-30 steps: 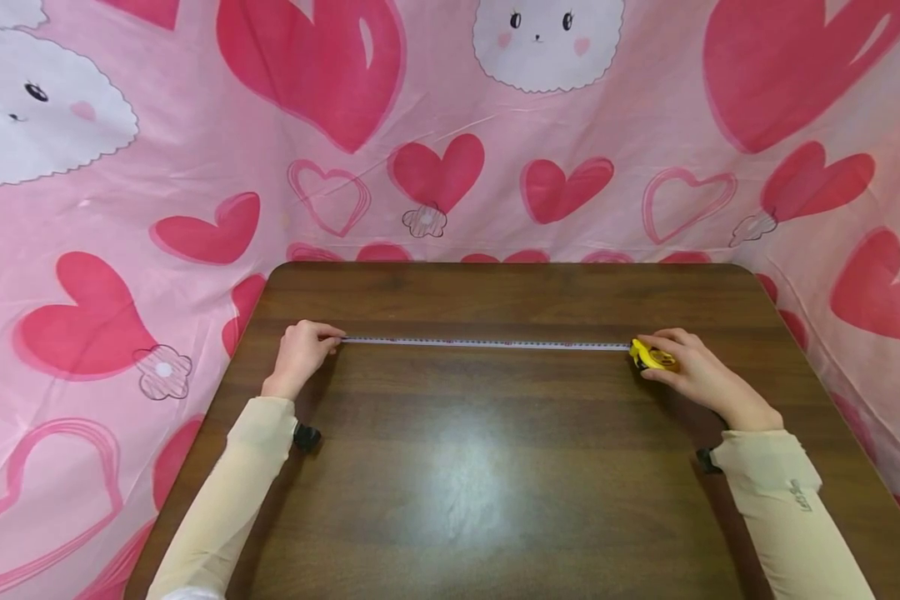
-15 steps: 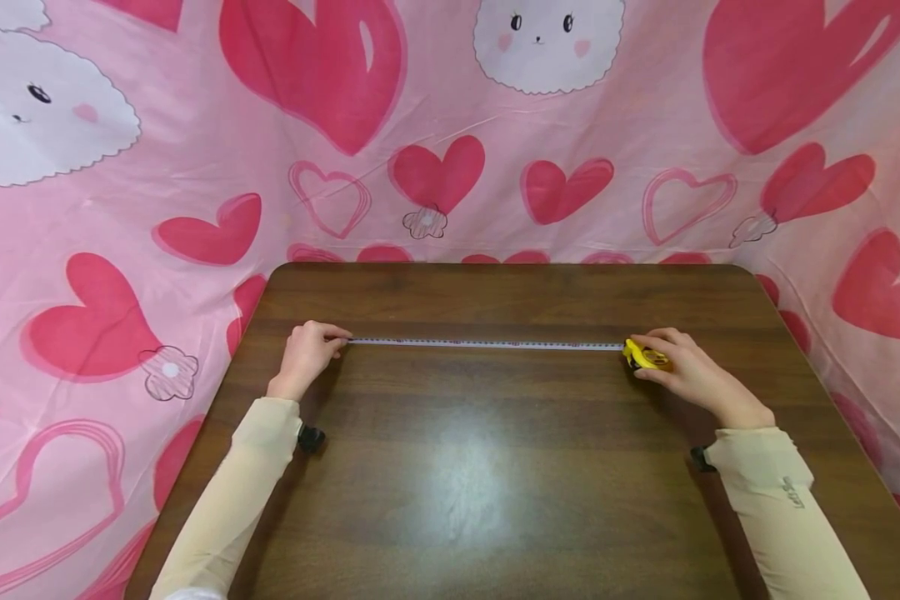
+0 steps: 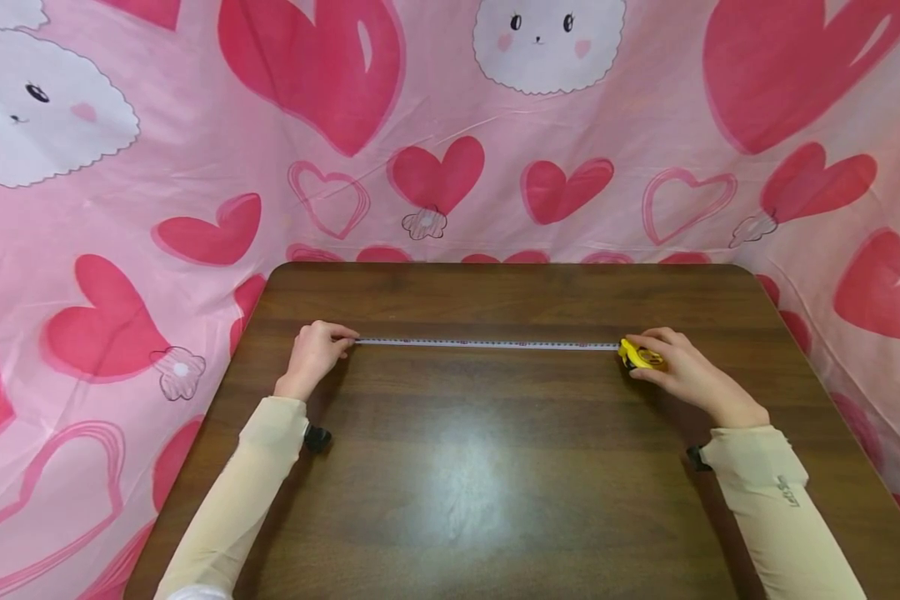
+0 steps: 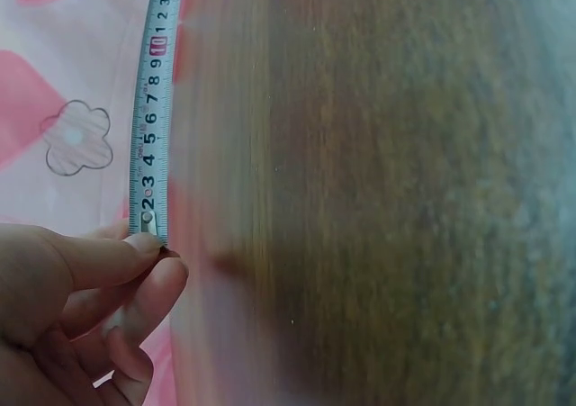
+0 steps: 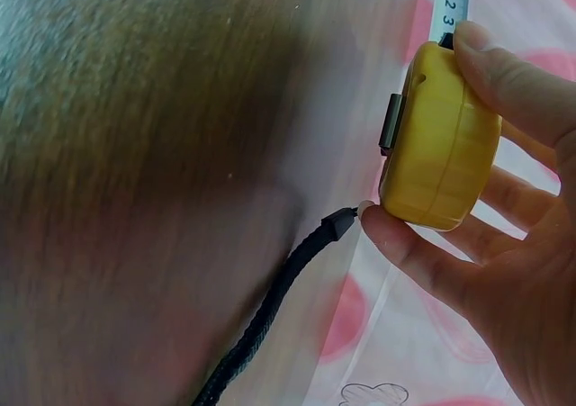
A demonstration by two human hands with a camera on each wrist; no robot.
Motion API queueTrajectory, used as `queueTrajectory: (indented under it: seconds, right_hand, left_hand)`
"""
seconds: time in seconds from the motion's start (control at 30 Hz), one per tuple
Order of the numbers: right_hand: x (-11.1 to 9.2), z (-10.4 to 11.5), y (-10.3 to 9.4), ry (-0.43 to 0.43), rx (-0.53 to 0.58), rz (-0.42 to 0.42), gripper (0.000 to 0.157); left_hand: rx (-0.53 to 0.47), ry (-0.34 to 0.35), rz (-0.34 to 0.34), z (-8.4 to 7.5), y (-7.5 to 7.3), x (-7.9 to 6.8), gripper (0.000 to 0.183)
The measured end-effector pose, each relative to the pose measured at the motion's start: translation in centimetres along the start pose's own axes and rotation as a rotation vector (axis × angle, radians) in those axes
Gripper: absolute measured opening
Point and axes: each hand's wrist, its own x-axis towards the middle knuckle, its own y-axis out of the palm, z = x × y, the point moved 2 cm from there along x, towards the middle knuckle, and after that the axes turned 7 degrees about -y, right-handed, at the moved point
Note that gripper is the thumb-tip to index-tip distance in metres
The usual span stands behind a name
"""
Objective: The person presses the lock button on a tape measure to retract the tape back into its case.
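Observation:
A yellow tape measure [image 3: 641, 357] is at the right, its white blade [image 3: 487, 343] drawn out straight across the far half of the table. My left hand [image 3: 311, 354] pinches the blade's free end between thumb and forefinger. Low numbers on the blade [image 4: 151, 136] run away from those fingertips in the left wrist view. My right hand [image 3: 693, 379] grips the yellow case, thumb on one end and fingers round the other. In the right wrist view the case [image 5: 441, 136] shows a black button or clip on its side, and a black wrist strap [image 5: 270, 307] hangs near its lower end.
The brown wooden table [image 3: 450, 467] has rounded far corners. A pink cloth [image 3: 495, 117] with hearts and white animal faces hangs behind it and along both sides. Small black devices sit at the left wrist [image 3: 317, 439] and right wrist [image 3: 697, 457].
My left hand has shifted slightly right with the blade's end, and my right hand slightly left with the case. The stretch of blade between them is shorter. Both grips look the same.

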Motion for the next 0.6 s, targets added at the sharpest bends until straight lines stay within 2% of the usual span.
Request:
queueTrajectory:
  seconds: [0.27, 0.6]
  right_hand:
    - [0.32, 0.26, 0.18, 0.036, 0.022, 0.033, 0.055]
    - [0.77, 0.34, 0.39, 0.000, 0.023, 0.025, 0.055]
  left_hand:
    - [0.002, 0.011, -0.004, -0.35, 0.16, -0.06, 0.017]
    - [-0.015, 0.008, 0.016, -0.69, 0.68, -0.09, 0.018]
